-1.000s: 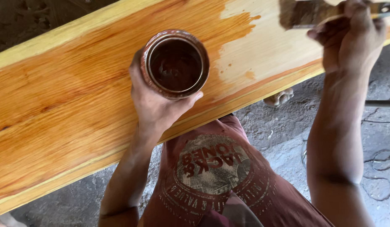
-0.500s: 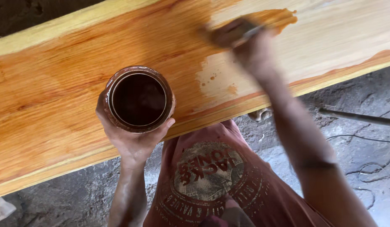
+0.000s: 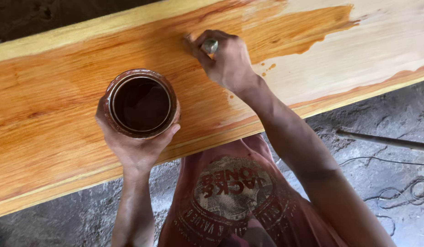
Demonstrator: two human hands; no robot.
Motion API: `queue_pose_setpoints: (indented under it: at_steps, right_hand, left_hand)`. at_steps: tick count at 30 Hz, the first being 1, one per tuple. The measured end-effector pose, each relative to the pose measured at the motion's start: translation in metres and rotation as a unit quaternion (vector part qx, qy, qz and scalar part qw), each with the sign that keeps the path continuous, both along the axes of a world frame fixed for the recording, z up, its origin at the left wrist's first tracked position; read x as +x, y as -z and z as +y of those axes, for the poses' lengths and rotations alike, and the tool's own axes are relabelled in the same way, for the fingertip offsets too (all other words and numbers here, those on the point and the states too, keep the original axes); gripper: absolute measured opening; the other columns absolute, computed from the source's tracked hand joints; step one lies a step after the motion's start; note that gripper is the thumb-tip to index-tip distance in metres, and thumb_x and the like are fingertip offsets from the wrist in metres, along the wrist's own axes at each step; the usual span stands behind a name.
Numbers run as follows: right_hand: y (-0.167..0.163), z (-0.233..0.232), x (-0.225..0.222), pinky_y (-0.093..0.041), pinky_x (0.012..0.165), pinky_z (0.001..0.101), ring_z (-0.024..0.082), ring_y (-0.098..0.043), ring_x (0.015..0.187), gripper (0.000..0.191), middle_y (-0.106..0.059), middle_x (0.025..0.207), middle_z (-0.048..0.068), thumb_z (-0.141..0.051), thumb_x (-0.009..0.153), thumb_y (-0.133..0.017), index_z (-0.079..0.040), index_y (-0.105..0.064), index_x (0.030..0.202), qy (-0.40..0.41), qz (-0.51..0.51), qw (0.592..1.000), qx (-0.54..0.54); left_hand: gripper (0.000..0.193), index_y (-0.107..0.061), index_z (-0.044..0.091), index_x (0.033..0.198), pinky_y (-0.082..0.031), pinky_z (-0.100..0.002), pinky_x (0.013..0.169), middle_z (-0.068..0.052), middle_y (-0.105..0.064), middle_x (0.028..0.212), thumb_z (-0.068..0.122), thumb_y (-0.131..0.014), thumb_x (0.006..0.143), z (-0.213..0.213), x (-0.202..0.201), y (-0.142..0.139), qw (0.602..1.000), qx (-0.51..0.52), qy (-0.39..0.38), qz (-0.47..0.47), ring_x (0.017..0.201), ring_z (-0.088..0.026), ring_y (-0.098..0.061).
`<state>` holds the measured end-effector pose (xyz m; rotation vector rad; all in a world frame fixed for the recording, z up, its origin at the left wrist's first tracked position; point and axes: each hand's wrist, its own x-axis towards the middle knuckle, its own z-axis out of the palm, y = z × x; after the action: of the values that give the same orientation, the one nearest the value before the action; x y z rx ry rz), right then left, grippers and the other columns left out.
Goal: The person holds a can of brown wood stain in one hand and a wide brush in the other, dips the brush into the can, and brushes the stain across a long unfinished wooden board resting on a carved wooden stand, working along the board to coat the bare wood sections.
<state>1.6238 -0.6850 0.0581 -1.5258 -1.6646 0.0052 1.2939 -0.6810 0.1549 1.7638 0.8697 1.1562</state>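
Cupped from below, my left hand (image 3: 132,146) wraps its fingers around the round, stain-smeared jar of dark brown liquid (image 3: 141,104), thumb hooked up on the near side so the open mouth stays level and nothing slops out. I hold it just over the board, close to where I am working, so the reach to it is short.

My right hand (image 3: 225,61) is curled into a closed fist around a brush handle, whose rounded greenish-grey end (image 3: 210,45) pokes up between thumb and forefinger. The bristles are hidden beneath my fist, so I cannot say for sure that they touch the wood, though the hand sits low on the surface as if pressing down.

Under both hands runs the long, pale wooden plank (image 3: 385,50), slanting across the view. Its left and middle stretch is glossy orange-brown with wet stain (image 3: 52,114); the far right end is bare and light, with a ragged edge where the colour stops and a few drips nearby.

Below the plank are my reddish printed shirt (image 3: 235,201) and the rough grey floor (image 3: 394,160), with a thin cable lying on it.
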Motion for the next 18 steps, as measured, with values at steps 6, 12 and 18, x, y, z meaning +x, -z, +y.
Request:
queue_pose_setpoints:
  at_steps: [6,12,18]
  right_hand:
    - [-0.021,-0.072,0.238,-0.050,0.077,0.0353,0.020,-0.056,0.093,0.019,-0.056,0.106,0.010,0.001,0.111,-0.064,-0.001,-0.050,0.124,0.164,-0.082,0.983,0.033]
    - [-0.028,-0.039,0.230,-0.033,0.043,0.0361,0.021,-0.040,0.046,0.020,-0.048,0.058,0.002,-0.003,0.081,-0.062,-0.007,-0.051,0.065,0.271,-0.264,0.920,-0.100]
    - [0.014,0.064,0.041,-0.053,0.051,0.0354,0.022,-0.066,0.061,0.013,-0.068,0.075,0.007,-0.017,0.098,-0.073,-0.009,-0.069,0.090,-0.042,-0.057,0.997,-0.037]
  left_hand:
    - [0.106,-0.031,0.002,0.152,-0.048,-0.038,0.116,-0.014,-0.051,0.143,0.027,-0.102,0.077,-0.018,0.000,-0.012,0.999,0.003,-0.033,0.013,0.131,-0.023,-0.055]
    - [0.103,-0.031,-0.001,0.150,-0.050,-0.039,0.118,-0.015,-0.053,0.146,0.026,-0.101,0.078,-0.046,0.019,-0.025,0.997,-0.036,-0.061,-0.011,0.131,-0.023,-0.056]
    - [0.101,-0.033,-0.001,0.148,-0.051,-0.039,0.119,-0.017,-0.054,0.144,0.019,-0.099,0.075,-0.059,0.044,-0.031,0.997,-0.034,-0.071,0.022,0.132,-0.024,-0.058]
